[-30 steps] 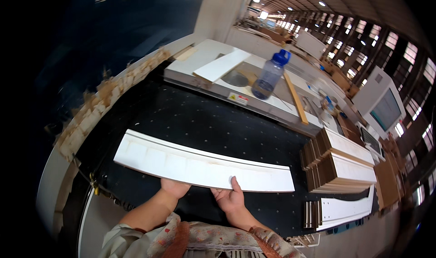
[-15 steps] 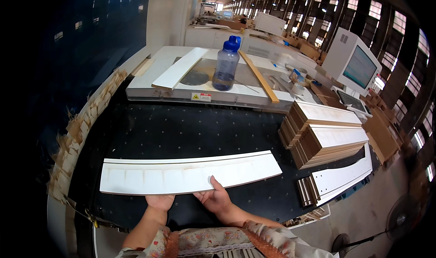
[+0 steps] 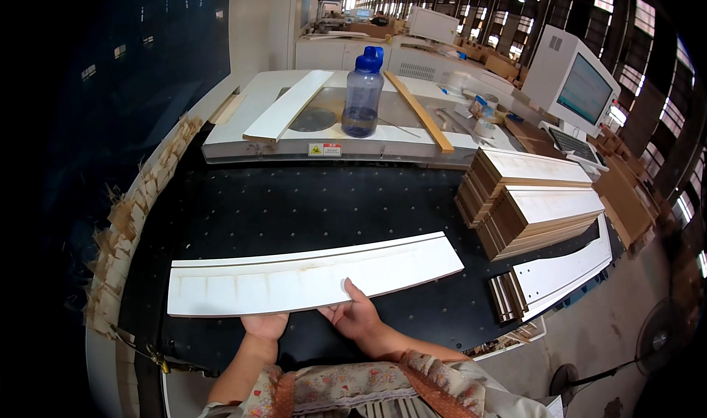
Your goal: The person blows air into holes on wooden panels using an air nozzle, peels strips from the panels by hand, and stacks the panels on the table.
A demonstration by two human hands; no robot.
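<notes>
A long white board point(image 3: 309, 274) with a dark groove along its far edge lies across my two hands, over the black table. My right hand point(image 3: 355, 314) grips its near edge at about the middle, thumb on top and fingers curled below. Further left, my left hand point(image 3: 264, 325) holds the same edge from underneath; the board hides its fingers. Faint brownish marks run along the board's face.
The black table point(image 3: 309, 201) is dotted with small studs. To the right stand stacked white-topped boards point(image 3: 549, 204) and a pile of curved, drilled panels point(image 3: 563, 271). Behind are a bottle point(image 3: 362, 97), a white strip point(image 3: 289, 105), a wooden strip point(image 3: 420, 112) and a monitor point(image 3: 582, 97).
The board's right end has tipped slightly up in view relative to its left end. Both hands keep their hold; the whole view has shifted a little.
</notes>
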